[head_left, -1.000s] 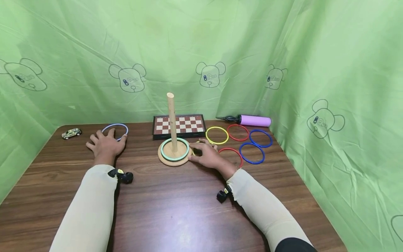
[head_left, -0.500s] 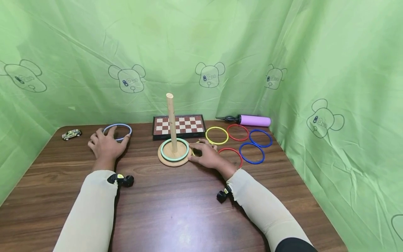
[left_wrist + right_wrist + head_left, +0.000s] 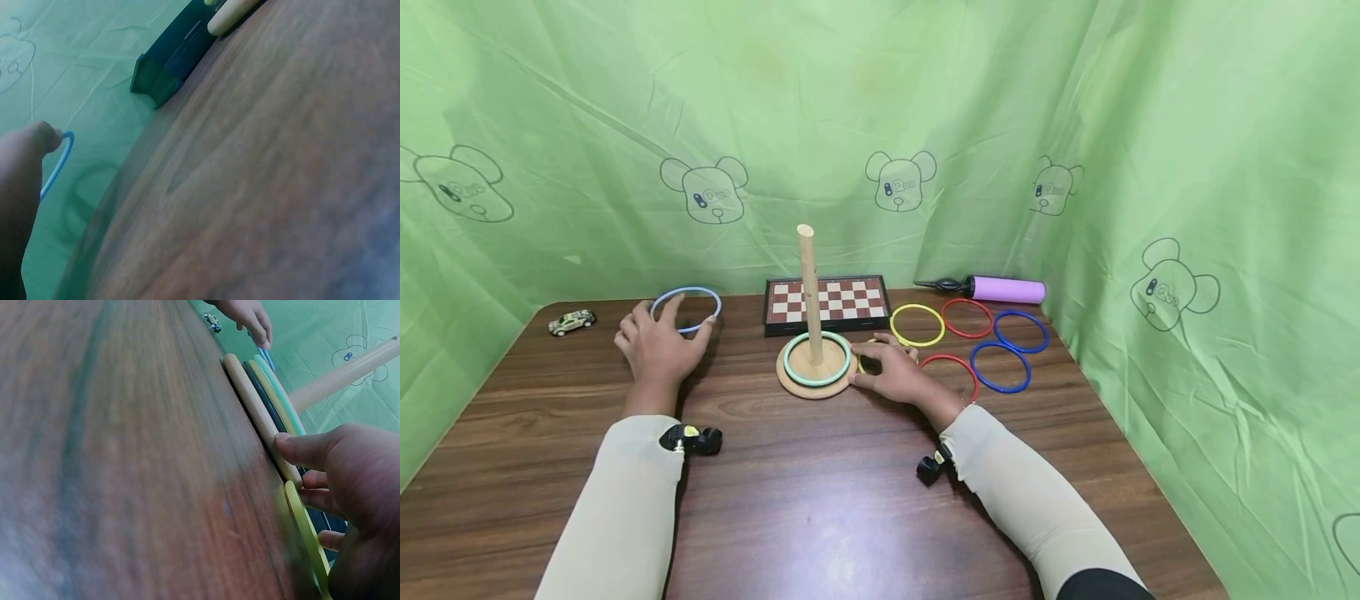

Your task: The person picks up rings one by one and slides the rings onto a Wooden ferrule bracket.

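Note:
My left hand [image 3: 658, 346] holds a light blue ring [image 3: 719, 304] by thumb and fingers, at the table's back left. In the left wrist view, the blue ring [image 3: 58, 165] is pinched at the thumb, off the table. My right hand [image 3: 892, 371] grips the right edge of a round wooden base [image 3: 817, 392] with an upright wooden peg [image 3: 810, 292]. A mint green ring [image 3: 787, 362] lies around the peg. The right wrist view shows a yellow ring [image 3: 279, 394] and a dark one [image 3: 262, 394] beneath it. Another yellow ring [image 3: 306, 528] lies under my right fingers.
A chessboard [image 3: 857, 300] lies behind the peg. To the right are a yellow ring [image 3: 892, 327], red rings [image 3: 967, 336], blue rings [image 3: 1002, 390] and a purple hand pump [image 3: 1007, 290]. A toy car [image 3: 572, 322] stands at far left; green curtain [image 3: 820, 125] encloses the table.
The left hand has drawn its fingers in on the light blue ring and moved it slightly right, raising it off the table. The right hand has stayed at the base.

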